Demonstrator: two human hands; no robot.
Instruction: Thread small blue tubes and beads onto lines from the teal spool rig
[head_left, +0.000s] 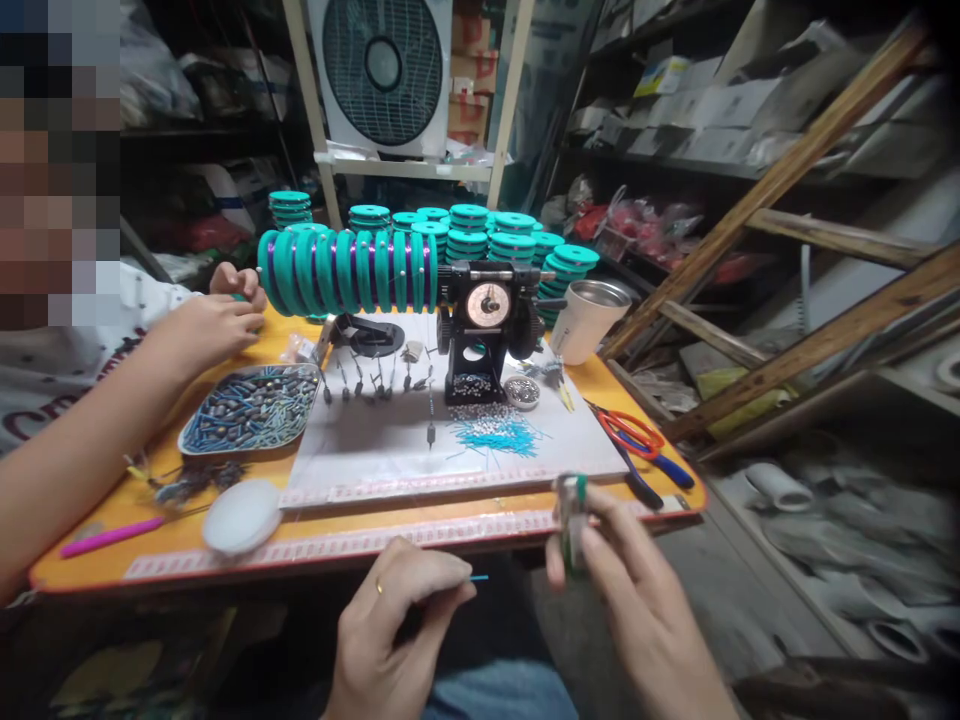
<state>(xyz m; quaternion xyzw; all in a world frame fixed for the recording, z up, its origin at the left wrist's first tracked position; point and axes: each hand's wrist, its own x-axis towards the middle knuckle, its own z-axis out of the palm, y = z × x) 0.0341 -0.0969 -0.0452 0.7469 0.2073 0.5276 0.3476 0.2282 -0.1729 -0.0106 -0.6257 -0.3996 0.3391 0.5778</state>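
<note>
Head view: blue strip (480, 577) in left hand (405, 625) points right, axis crosswise.

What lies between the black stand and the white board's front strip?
Head view: silvery beads nearest the black stand, then thin blue pieces, then bare white board up to the front strip.

Pinches a thin blue piece (480, 577) in the left hand (401, 615), ring on one finger, and grips a small, blurred green-topped object (574, 515) in the right hand (645, 590), both near the edge of an orange table (420, 540). Faces a black device (487, 335) beside a row of teal spools (352, 270), set above a white board (360, 440) strewn with loose blue pieces (499, 436). Sits across from a box fan (382, 65), with a co-worker's hands (229, 310) above a filled tray (247, 453) at left and a beige cup (581, 330) at right.
</note>
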